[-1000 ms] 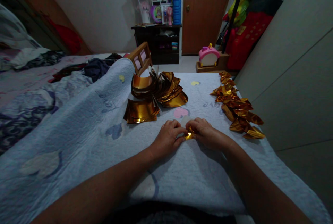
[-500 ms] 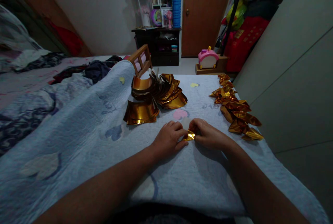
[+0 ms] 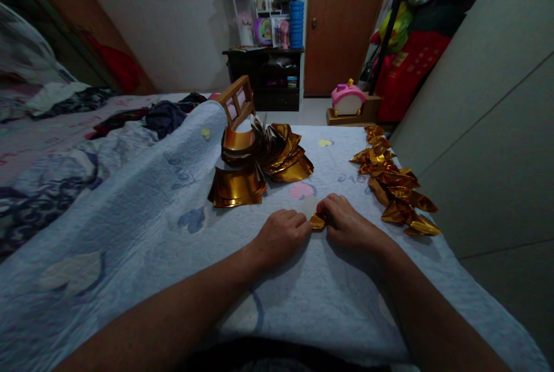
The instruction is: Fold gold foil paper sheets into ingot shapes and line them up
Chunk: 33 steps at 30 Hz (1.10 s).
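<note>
A small piece of folded gold foil paper is held between my two hands, just above the quilt. My left hand has its fingers closed on the paper's left end. My right hand pinches the right end between thumb and fingers. Both hands hide the ends of the piece. Ahead and to the left lie fanned stacks of gold foil sheets. Along the right edge runs a row of folded gold foil pieces, pointed at their ends.
A pale blue quilt with heart patterns covers the surface and bulges up on the left. Behind the sheets stands a small wooden chair back. A pink toy sits beyond the far edge. A pale cabinet borders the right side.
My left fingers have curled in closer on the foil paper, and the thumb no longer shows below it. The camera view has shifted slightly. The stacks and folded row stay put.
</note>
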Each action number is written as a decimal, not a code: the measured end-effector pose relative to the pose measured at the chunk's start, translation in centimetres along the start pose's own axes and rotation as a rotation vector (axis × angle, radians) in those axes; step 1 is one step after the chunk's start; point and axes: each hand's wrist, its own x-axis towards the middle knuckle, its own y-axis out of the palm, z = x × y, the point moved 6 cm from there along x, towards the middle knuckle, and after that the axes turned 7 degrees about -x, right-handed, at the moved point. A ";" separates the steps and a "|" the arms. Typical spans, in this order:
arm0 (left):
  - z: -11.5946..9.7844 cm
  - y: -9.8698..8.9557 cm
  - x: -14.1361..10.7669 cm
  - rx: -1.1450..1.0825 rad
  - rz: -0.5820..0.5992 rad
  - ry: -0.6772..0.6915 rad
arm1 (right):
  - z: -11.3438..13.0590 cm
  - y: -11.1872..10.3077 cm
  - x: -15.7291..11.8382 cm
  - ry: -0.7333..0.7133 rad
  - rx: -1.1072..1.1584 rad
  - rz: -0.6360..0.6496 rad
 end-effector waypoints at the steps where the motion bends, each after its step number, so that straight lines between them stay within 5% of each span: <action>1: 0.1 -0.2 0.0 -0.009 -0.014 -0.013 | -0.1 0.0 0.1 0.001 -0.006 -0.018; 11: 0.2 -2.1 -0.2 -0.043 -0.198 -0.002 | -0.3 -0.1 0.4 0.033 0.153 -0.096; 17: -1.0 -1.7 0.0 -0.044 -0.161 0.099 | -0.2 -0.1 0.7 0.080 0.287 -0.090; 22: -1.4 -1.5 0.1 -0.034 -0.137 0.106 | -0.4 0.1 0.9 0.133 0.209 -0.147; 27: -0.7 -2.3 -0.3 -0.045 -0.276 0.040 | -0.5 -0.4 0.7 0.213 0.116 -0.184; 33: -0.4 -3.1 -0.4 0.014 -0.345 0.015 | -0.5 0.4 0.2 0.349 0.538 -0.080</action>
